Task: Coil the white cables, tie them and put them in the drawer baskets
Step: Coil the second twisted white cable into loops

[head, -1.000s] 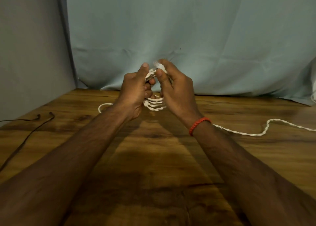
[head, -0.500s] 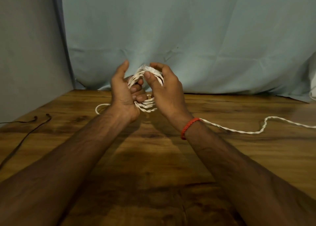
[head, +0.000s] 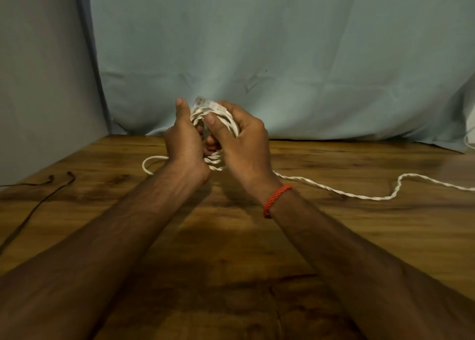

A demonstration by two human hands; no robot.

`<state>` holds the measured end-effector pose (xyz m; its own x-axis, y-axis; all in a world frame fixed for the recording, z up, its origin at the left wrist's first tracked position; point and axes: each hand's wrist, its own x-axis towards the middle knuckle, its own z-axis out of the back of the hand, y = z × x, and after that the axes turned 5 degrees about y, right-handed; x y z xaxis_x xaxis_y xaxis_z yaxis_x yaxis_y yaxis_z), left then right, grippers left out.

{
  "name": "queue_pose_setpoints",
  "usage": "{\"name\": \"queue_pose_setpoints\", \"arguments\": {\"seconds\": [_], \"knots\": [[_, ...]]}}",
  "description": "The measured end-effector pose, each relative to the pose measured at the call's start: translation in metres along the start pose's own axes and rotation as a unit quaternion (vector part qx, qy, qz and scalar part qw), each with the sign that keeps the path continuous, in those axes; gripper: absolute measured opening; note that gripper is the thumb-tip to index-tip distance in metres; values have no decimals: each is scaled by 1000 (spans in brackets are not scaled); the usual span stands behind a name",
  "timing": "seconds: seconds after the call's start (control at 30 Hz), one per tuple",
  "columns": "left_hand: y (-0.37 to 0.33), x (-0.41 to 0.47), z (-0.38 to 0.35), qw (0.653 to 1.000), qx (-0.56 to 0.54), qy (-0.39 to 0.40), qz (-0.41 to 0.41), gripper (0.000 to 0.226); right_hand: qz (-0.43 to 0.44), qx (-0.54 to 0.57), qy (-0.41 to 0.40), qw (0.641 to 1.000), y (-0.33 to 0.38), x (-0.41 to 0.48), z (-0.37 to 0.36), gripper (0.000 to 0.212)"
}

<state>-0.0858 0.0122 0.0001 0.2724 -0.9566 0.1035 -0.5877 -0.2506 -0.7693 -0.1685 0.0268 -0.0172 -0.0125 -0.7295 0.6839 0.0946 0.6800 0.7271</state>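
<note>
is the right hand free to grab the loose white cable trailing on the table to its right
Probably not yet: the right hand and left hand both grip the coil. The path to the trailing cable across the table looks clear.

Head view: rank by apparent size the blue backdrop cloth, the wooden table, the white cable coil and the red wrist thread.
1-2. blue backdrop cloth and wooden table: similar areas, unranked.
3. white cable coil, partly hidden by both hands.
4. red wrist thread.
</note>
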Motion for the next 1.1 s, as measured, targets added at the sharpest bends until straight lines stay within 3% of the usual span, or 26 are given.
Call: {"name": "queue_pose_setpoints", "arguments": {"seconds": [0.13,0.23,0.4,0.53,0.67,0.77,0.9,1.1], "knots": [[-4,-6,-1,997,-38,-65,-19,56,14,-15,9,1000,3,-11,-14,41],[-8,-12,-3,996,-27,-86,-20,72,-25,59,-21,998,10,-14,-24,39],[3,-26,-14,999,-41,-2,7,65,-35,67,-85,994,14,-1,-7,21],[7,-26,-16,998,-12,63,28,72,-35,39,-108,993,13,12,10,15],[7,-25,-15,996,15,81,-21,71,-70,60,-85,992,10,19,12,30],[6,-16,-9,995,33,85,-33,73,-71,-19,-61,995,7,21,15,43],[6,-8,-2,985,7,169,15,70,-104,-40,-17,994,3,26,19,39],[5,-4,-3,973,53,214,68,62,-55,-98,29,993,1,27,32,34]]}}
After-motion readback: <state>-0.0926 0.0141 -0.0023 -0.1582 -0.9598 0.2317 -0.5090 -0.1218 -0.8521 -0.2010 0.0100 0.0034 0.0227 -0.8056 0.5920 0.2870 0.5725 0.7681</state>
